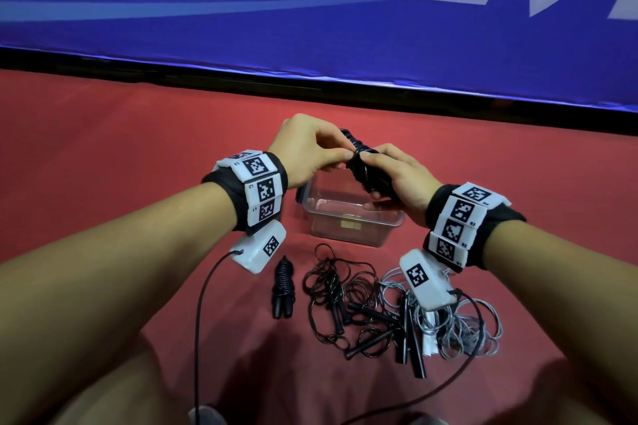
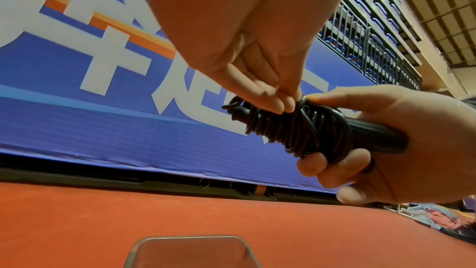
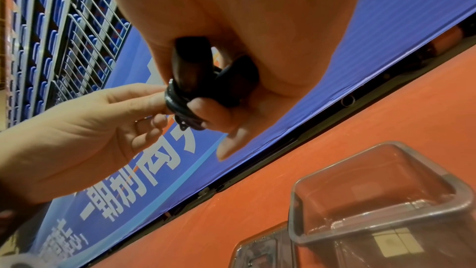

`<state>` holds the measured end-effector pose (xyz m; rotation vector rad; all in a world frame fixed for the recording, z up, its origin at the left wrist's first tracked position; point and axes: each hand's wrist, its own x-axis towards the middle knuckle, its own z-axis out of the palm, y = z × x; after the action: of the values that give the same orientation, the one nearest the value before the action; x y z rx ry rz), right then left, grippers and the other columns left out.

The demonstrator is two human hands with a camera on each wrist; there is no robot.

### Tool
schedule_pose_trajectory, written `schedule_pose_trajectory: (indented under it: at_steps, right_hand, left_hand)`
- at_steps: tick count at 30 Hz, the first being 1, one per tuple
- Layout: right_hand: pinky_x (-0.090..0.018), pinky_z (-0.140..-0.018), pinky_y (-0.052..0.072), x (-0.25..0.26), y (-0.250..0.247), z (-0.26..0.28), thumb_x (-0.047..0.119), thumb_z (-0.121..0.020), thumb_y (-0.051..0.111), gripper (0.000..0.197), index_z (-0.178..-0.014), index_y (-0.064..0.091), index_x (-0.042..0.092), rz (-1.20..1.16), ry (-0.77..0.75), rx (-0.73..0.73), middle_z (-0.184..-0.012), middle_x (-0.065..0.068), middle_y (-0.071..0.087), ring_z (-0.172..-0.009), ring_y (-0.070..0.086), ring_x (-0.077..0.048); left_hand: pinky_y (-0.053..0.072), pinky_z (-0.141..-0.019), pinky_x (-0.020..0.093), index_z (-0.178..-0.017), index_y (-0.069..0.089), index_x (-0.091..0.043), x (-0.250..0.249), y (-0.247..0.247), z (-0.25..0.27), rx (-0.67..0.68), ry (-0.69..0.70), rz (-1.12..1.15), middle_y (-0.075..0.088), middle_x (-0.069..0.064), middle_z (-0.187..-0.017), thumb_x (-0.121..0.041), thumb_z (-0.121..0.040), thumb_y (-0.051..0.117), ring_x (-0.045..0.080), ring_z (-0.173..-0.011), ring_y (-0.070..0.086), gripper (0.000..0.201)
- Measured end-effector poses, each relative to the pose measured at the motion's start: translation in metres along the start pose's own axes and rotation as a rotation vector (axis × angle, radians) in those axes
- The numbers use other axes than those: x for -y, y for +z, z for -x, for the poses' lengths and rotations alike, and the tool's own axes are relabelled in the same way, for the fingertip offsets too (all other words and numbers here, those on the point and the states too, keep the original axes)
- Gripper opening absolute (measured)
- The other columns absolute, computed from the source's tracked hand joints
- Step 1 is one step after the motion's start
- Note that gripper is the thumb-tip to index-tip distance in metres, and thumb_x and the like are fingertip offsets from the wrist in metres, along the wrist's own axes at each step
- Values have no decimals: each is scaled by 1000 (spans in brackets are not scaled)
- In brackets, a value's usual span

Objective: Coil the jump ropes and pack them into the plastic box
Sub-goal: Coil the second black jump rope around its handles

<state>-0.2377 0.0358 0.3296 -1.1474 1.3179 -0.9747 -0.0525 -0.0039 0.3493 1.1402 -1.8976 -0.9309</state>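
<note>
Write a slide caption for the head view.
Both hands wind a black jump rope above the clear plastic box.

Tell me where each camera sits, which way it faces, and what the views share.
Head: looks down at both forearms, the plastic box and loose ropes on the red floor.
Left wrist: looks along the left hand, pinching the coiled rope, toward the blue banner.
Right wrist: looks along the right hand, its grip round the rope handles.
Shared: both hands, coiled rope, box.
</note>
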Motion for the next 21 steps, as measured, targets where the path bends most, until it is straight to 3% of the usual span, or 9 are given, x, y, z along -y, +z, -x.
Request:
schedule_pose_trajectory:
  at_steps: [4,7,10,16,21]
  right_hand:
    - [-36,-62,56,-5,-6,4,38,-94,65,17,-99,59,23,17,41,90,-91,-15,59,-56,49,-16]
    - [-30,-56,53,-5,-8,5,38,-95,64,18,-101,57,23,26,52,103,-92,-15,58,-55,49,-15]
    - [-29,-53,51,-3,-6,6,44,-96,61,21,-101,56,24,6,44,74,-89,-14,58,-51,46,-14]
    - [-28,-53,47,-5,-1,6,60,-97,49,37,-101,57,24,183,-4,10,-84,-9,66,-43,41,-11]
    - [-22,-46,40,-3,0,5,61,-99,43,39,-96,56,24,248,-37,13,-77,-8,64,-45,41,-13]
  left_hand:
    - [61,-66,28,-81,78,-20,-2,1,2,72,-5,-82,77,1,-77,-16,-84,82,22,-74,75,6]
    - [59,-60,25,-82,76,-16,-1,4,4,71,-25,-94,76,1,-74,-19,-85,81,20,-66,74,6]
    - [56,-57,21,-80,75,-14,-3,11,2,16,-13,-128,72,-1,-67,-14,-87,77,14,-59,70,8]
    - [59,-66,22,-80,75,-14,-2,12,2,-3,19,-228,73,0,-68,-14,-84,75,15,-65,72,4]
    - [55,-58,19,-81,74,-10,-1,9,3,48,-77,-139,67,0,-64,-10,-82,74,9,-55,66,2]
